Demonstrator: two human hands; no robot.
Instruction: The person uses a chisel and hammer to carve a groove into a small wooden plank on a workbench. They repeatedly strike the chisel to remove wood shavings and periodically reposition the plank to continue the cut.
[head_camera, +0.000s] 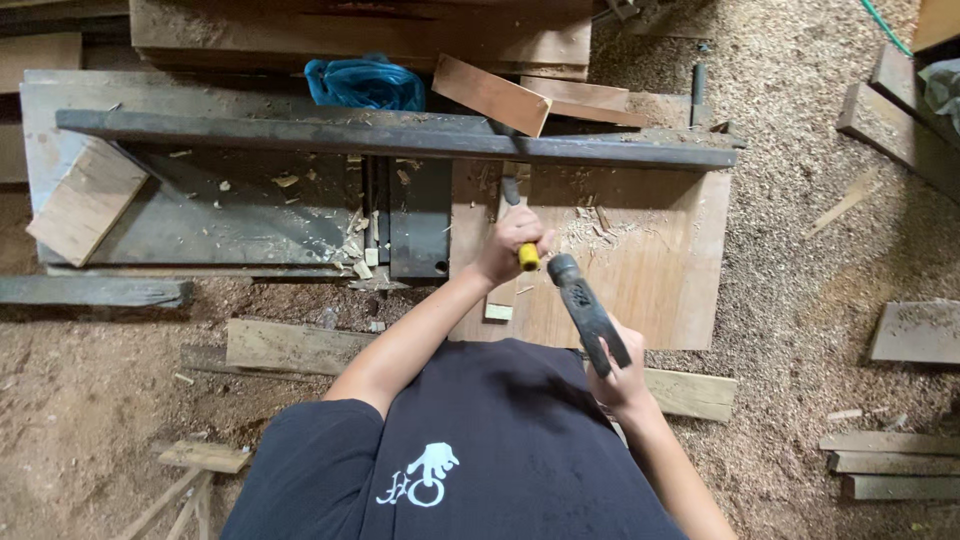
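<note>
Sawdust floor (800, 250), plywood worktop (650, 280) with chips on it. My left hand (510, 245) is closed round a yellow-handled chisel (527, 256), blade end set on a narrow wood strip (500, 300). My right hand (620, 380) is wrapped tight on a dark hammer (585, 310), head just beside the chisel butt. Risk, I'd say: a glancing blow hits my left knuckles, or the unclamped strip skids. Blue plastic bag (365, 82) sits crumpled at the back, no label visible.
</note>
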